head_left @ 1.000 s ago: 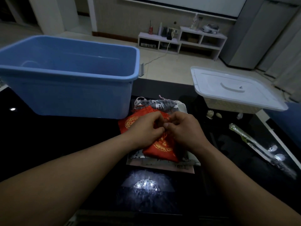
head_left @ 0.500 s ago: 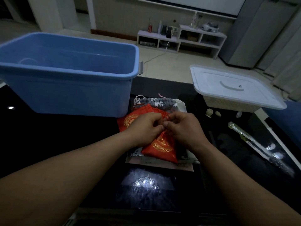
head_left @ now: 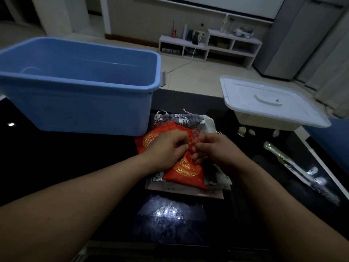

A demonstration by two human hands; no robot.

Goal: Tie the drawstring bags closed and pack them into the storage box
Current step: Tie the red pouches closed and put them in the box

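Red bag [head_left: 186, 172] mouth — left hand [head_left: 166, 148], right hand [head_left: 217, 148] pinching.

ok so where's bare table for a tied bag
Bare tabletop lies left of the bag pile, in front of the blue box. Crowded: the pile itself, and the right side by the white basket and wrapped rod.

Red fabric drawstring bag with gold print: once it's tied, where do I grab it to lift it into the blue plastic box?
Probably the gathered neck of the red fabric drawstring bag, taken from above. That end is bunched and raised where the left hand and right hand pinch it. The body lies flat on the pile of other cloth bags, offering little edge to get under.
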